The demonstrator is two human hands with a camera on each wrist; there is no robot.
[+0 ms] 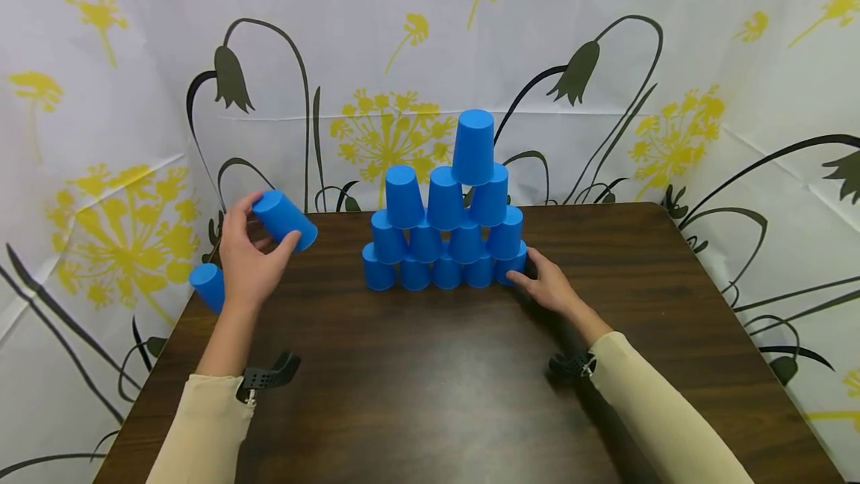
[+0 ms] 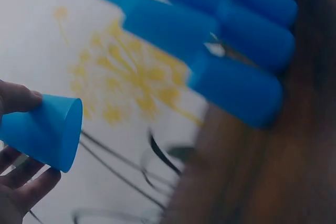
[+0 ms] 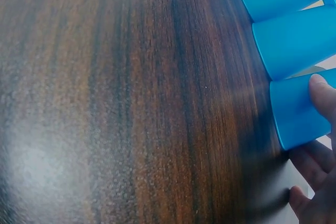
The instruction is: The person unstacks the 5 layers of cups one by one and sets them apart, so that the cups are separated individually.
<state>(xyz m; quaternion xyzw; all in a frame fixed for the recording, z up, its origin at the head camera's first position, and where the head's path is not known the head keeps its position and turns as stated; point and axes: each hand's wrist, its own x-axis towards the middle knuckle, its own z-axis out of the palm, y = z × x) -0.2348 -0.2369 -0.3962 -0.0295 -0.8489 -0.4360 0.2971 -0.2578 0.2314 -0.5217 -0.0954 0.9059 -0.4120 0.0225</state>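
My left hand (image 1: 254, 264) grips a tilted blue cup (image 1: 285, 220) in the air, left of a stack of upside-down blue cups. In the left wrist view, that cup (image 2: 44, 129) has its wide rim facing right, with the thumb and fingers on opposite sides. At the stack's lower right, my right hand (image 1: 549, 284) holds the end bottom-row cup (image 1: 505, 272). The right wrist view shows the thumb on one side of this cup (image 3: 295, 111) and fingers on the other. A lone top cup (image 1: 474, 148) straddles the middle and right cups of the three-cup row.
Another blue cup (image 1: 210, 286) stands near the table's left edge, partly hidden behind the left wrist. The dark wooden table (image 1: 430, 372) extends in front of the stack. A flower-patterned curtain (image 1: 430, 36) hangs behind the table.
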